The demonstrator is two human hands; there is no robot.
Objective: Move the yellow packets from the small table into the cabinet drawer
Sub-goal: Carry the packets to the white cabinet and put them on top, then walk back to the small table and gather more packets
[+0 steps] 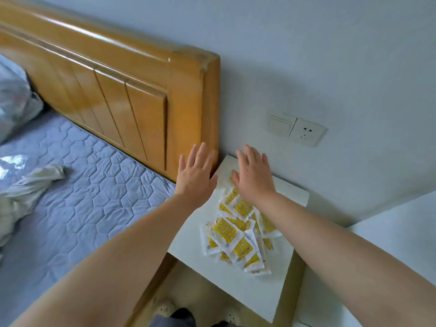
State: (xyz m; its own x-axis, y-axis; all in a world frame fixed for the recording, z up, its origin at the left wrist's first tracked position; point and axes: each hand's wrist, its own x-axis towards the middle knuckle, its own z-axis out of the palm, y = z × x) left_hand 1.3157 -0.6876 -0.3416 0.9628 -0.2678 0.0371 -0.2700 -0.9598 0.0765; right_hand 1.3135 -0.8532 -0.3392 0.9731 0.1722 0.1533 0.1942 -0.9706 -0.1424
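Pickup not started. Left hand [194, 177] and right hand [253, 177] both flat, fingers spread, empty, above far end of yellow packets [238, 234] heaped on tabletop [247, 293]. Next: lower, gather pile. Cabinet drawer not visible.

no legible text, packet print blurred

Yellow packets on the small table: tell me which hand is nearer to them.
Right. The right hand is spread over the far end of the yellow packets; the left hand is off to their left, at the edge of the small table by the headboard.
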